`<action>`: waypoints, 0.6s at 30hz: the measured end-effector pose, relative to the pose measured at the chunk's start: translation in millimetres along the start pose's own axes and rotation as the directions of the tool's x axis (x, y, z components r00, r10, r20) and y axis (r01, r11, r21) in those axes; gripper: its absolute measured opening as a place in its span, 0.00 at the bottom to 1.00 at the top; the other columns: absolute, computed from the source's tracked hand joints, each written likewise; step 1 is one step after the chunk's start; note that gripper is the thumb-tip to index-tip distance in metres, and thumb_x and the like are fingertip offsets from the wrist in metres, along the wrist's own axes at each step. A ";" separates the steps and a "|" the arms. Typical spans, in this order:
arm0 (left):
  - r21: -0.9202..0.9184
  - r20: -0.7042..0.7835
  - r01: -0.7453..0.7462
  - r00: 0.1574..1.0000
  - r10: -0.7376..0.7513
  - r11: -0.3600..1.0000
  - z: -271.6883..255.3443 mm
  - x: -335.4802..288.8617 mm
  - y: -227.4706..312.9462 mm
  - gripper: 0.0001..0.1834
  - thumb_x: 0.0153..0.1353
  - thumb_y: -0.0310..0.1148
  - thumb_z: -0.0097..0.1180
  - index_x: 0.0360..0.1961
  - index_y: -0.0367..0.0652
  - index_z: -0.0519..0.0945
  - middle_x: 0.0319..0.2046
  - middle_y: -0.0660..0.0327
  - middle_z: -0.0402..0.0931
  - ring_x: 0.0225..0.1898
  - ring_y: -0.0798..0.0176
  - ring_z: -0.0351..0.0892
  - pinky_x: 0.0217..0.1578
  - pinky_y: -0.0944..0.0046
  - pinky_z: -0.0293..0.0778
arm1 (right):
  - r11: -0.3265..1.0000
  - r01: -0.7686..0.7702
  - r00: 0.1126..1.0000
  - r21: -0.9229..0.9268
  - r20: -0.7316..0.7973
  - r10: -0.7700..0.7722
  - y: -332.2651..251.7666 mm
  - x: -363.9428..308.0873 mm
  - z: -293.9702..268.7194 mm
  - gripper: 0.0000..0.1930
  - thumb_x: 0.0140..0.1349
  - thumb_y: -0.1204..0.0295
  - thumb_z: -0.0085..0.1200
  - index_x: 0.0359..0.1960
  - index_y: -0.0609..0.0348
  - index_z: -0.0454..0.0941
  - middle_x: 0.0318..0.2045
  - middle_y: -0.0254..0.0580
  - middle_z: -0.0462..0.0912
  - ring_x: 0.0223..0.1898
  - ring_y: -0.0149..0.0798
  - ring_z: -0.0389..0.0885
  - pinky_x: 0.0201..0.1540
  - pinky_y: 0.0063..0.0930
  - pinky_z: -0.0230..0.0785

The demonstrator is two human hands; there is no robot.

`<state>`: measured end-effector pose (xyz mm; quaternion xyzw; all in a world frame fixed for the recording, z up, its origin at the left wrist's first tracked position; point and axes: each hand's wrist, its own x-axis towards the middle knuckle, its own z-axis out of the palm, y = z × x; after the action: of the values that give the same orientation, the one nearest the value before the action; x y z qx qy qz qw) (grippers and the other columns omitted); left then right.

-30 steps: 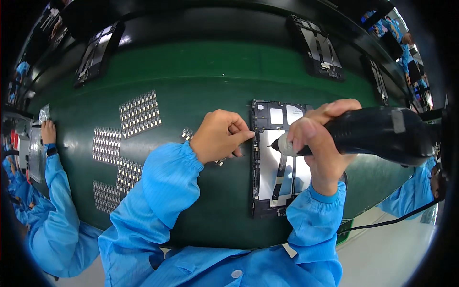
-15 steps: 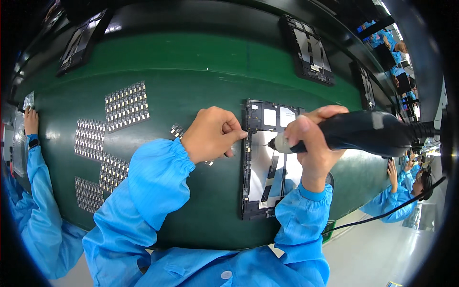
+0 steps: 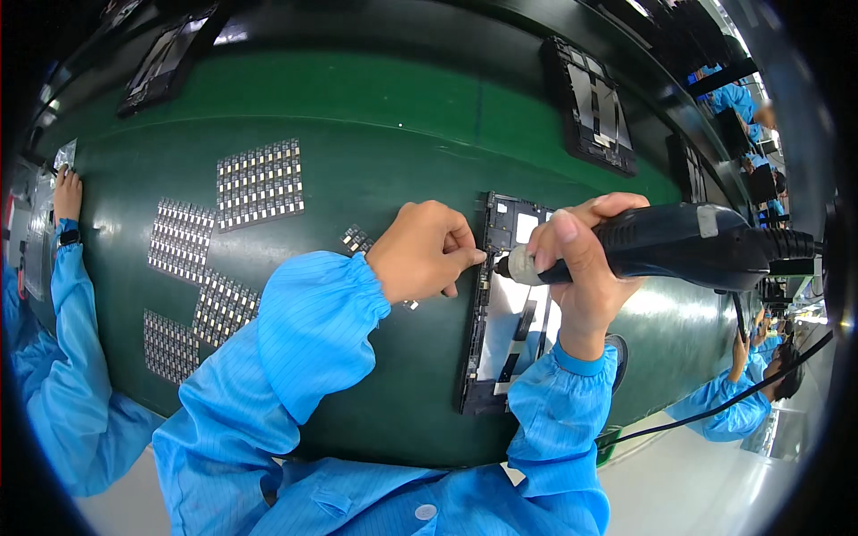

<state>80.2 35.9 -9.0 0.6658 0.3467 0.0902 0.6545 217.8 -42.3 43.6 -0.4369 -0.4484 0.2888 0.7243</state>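
A black corded electric screwdriver lies almost level in my right hand, its pale nose pointing left. The tip reaches the left edge of an opened tablet-like device with a black frame and silvery inside. At that same edge my left hand is pinched, thumb and forefinger together close to the screwdriver tip. Whatever the pinch holds is too small to make out. Partly covered by my left hand is a small piece of a component sheet. My right hand and the screwdriver hide part of the device.
Several sheets of small dark components lie left on the green table. Similar opened devices stand along the far side. A co-worker's hand rests at the far left; another person sits right. A black cable hangs at right.
The screwdriver tip has moved left from over the silvery area to the device's left edge, beside my left fingertips. The device sits slightly more tilted in view. My left hand stays pinched.
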 end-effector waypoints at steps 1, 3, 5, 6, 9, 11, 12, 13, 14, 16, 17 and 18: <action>-0.006 0.001 -0.002 1.000 0.002 1.000 0.2 -0.1 0.2 0.09 0.54 0.29 0.59 0.28 0.30 0.79 0.18 0.56 0.78 0.18 0.66 0.80 0.14 0.69 0.73 | 1.000 -0.003 1.000 0.004 0.000 0.003 -0.1 -0.3 0.2 0.17 0.51 0.88 0.56 0.40 0.63 0.65 0.18 0.43 0.75 0.17 0.33 0.75 0.22 0.25 0.71; 0.006 -0.002 0.003 1.000 -0.003 1.000 0.9 -1.1 1.9 0.09 0.54 0.29 0.59 0.28 0.30 0.79 0.18 0.55 0.78 0.18 0.66 0.80 0.14 0.69 0.73 | 1.000 -0.017 1.000 -0.008 0.005 0.017 -0.6 -1.1 0.0 0.17 0.51 0.88 0.57 0.40 0.63 0.64 0.18 0.43 0.75 0.17 0.33 0.76 0.22 0.25 0.71; 0.019 -0.001 0.006 1.000 -0.006 1.000 1.1 -2.4 3.9 0.09 0.54 0.29 0.59 0.28 0.31 0.79 0.18 0.55 0.78 0.19 0.66 0.81 0.14 0.69 0.73 | 1.000 -0.019 1.000 -0.011 0.009 0.019 -1.0 -1.8 -0.1 0.17 0.52 0.88 0.57 0.40 0.63 0.64 0.18 0.43 0.75 0.17 0.33 0.76 0.22 0.25 0.71; 0.025 0.000 0.009 1.000 -0.009 1.000 1.4 -2.5 5.2 0.09 0.54 0.29 0.59 0.28 0.31 0.79 0.18 0.55 0.78 0.19 0.66 0.81 0.14 0.69 0.73 | 1.000 -0.016 1.000 -0.009 0.012 0.016 -1.2 -1.8 -0.7 0.17 0.52 0.87 0.57 0.40 0.63 0.64 0.18 0.43 0.75 0.17 0.33 0.76 0.22 0.25 0.71; 0.037 0.004 0.011 1.000 -0.011 0.999 1.9 -2.8 7.0 0.09 0.54 0.29 0.59 0.28 0.31 0.79 0.18 0.55 0.78 0.19 0.66 0.81 0.14 0.69 0.73 | 1.000 -0.009 1.000 0.005 0.016 0.009 -3.0 -2.0 0.7 0.17 0.52 0.87 0.57 0.39 0.63 0.64 0.18 0.43 0.75 0.17 0.33 0.76 0.22 0.24 0.70; 0.039 0.004 0.011 1.000 -0.011 0.999 1.5 -4.2 8.2 0.09 0.54 0.29 0.59 0.28 0.31 0.79 0.18 0.55 0.78 0.19 0.66 0.81 0.13 0.69 0.73 | 1.000 -0.004 1.000 0.005 0.019 0.004 -3.7 -2.6 1.8 0.17 0.52 0.87 0.57 0.39 0.63 0.64 0.18 0.43 0.75 0.17 0.33 0.75 0.22 0.24 0.70; 0.039 0.004 0.009 1.000 -0.009 0.999 1.2 -4.9 8.7 0.09 0.54 0.29 0.59 0.28 0.31 0.79 0.18 0.55 0.78 0.19 0.66 0.81 0.13 0.69 0.73 | 1.000 0.000 1.000 -0.004 0.020 0.000 -3.3 -3.5 1.5 0.17 0.51 0.88 0.57 0.39 0.63 0.64 0.18 0.43 0.75 0.17 0.32 0.75 0.22 0.24 0.70; 0.038 0.005 0.007 1.000 -0.007 0.999 0.9 -5.8 8.5 0.09 0.54 0.29 0.59 0.28 0.31 0.79 0.17 0.55 0.78 0.19 0.66 0.81 0.13 0.69 0.72 | 1.000 0.004 1.000 -0.013 0.021 -0.004 -3.1 -4.7 1.7 0.17 0.51 0.88 0.57 0.39 0.63 0.64 0.18 0.42 0.75 0.17 0.32 0.75 0.22 0.23 0.70; 0.035 0.001 -0.010 1.000 0.010 0.999 0.9 -5.9 6.1 0.09 0.55 0.29 0.59 0.27 0.31 0.79 0.17 0.55 0.78 0.18 0.66 0.81 0.13 0.69 0.72 | 1.000 0.008 1.000 -0.030 0.024 -0.007 -3.0 -6.0 2.7 0.17 0.51 0.88 0.57 0.39 0.62 0.64 0.18 0.42 0.75 0.18 0.31 0.75 0.22 0.23 0.70; 0.026 -0.007 -0.037 0.999 0.037 0.999 1.3 -4.1 -2.0 0.09 0.55 0.29 0.59 0.27 0.31 0.79 0.17 0.55 0.78 0.18 0.66 0.81 0.13 0.69 0.72 | 0.998 0.007 1.000 -0.063 0.029 -0.005 -0.4 -8.4 5.1 0.17 0.51 0.88 0.57 0.39 0.62 0.64 0.19 0.41 0.75 0.18 0.30 0.75 0.22 0.23 0.70; 0.026 -0.004 -0.043 0.999 0.043 0.999 0.1 -4.6 -3.1 0.10 0.55 0.30 0.59 0.27 0.31 0.79 0.18 0.55 0.78 0.18 0.66 0.81 0.13 0.69 0.72 | 0.997 0.017 0.999 -0.073 0.033 -0.015 0.6 -9.5 7.1 0.17 0.51 0.88 0.57 0.39 0.62 0.64 0.19 0.41 0.75 0.18 0.29 0.75 0.23 0.23 0.70; 0.026 0.001 -0.046 0.999 0.046 0.999 -0.4 -5.0 -1.8 0.10 0.55 0.30 0.59 0.27 0.31 0.79 0.18 0.55 0.78 0.18 0.66 0.81 0.13 0.69 0.73 | 0.996 0.026 0.999 -0.083 0.035 -0.023 0.5 -10.8 8.3 0.17 0.50 0.88 0.57 0.38 0.62 0.64 0.19 0.40 0.75 0.18 0.29 0.74 0.23 0.22 0.70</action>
<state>75.6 33.1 -9.0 0.6820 0.3323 0.1006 0.6437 205.7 -47.7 40.7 -0.4562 -0.4777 0.2684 0.7011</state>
